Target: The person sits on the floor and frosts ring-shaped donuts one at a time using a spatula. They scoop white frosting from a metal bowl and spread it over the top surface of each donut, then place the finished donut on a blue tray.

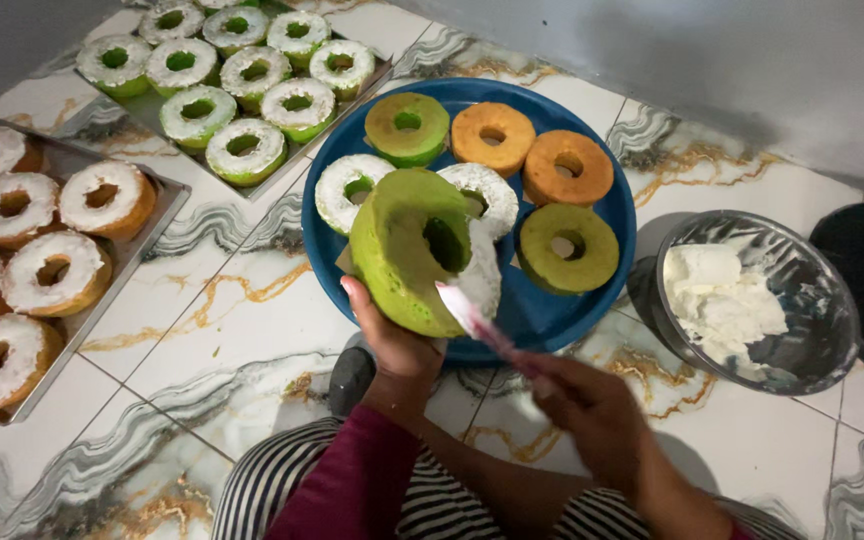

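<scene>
Right hand [592, 405]: pinches pink spatula [482, 325], its blade laying cream.
Left hand [397, 340]: cups tilted green ring cake [407, 255] above blue tray [552, 310].
Risk: loose grip could drop the cake onto frosted ones [352, 190].
Cream bowl [812, 300]: on floor, right.

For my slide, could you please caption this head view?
Left hand tilts a green ring-shaped cake over a round blue plate while right hand spreads white cream with a pink-handled spatula.
</scene>
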Tool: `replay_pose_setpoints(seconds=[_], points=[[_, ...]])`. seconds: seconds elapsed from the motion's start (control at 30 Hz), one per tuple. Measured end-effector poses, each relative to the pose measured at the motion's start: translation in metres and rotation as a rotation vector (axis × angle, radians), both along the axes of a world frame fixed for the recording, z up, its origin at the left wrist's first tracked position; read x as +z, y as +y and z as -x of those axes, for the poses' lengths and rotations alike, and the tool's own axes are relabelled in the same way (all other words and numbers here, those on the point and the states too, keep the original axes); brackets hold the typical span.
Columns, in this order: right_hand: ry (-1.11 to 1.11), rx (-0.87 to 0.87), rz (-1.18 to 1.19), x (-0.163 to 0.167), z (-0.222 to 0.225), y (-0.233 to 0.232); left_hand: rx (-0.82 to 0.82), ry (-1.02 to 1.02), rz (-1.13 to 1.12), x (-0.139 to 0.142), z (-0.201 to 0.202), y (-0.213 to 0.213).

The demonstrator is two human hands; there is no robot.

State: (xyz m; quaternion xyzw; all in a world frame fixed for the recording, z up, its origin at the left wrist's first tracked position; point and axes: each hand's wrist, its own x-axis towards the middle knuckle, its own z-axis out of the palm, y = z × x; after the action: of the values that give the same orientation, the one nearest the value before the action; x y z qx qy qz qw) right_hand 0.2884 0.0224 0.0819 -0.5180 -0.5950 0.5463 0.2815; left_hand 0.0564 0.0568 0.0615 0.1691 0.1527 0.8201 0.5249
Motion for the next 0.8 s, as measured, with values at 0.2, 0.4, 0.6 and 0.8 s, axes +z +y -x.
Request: replay_pose_setpoints(seconds=[0.2,0.4,0.6,0.8], points=[[-0.151,-0.051,-0.137,0.015,0.006,-0.006,-0.026,-0.074,0.017,-0.003,-0.004,0.004],[-0.150,-0.128,0.023,0.014,0.006,-0.009,-0.046,-0.110,0.038,0.007,-0.004,-0.001],[-0.123,-0.020,-0.118,0.009,0.005,-0.008,-0.014,-0.094,0.001,0.013,0.001,0.000],[-0.152,-0.214,-0.102,0.012,-0.007,0.016,-0.063,-0.125,0.003,0.007,0.002,0.000]])
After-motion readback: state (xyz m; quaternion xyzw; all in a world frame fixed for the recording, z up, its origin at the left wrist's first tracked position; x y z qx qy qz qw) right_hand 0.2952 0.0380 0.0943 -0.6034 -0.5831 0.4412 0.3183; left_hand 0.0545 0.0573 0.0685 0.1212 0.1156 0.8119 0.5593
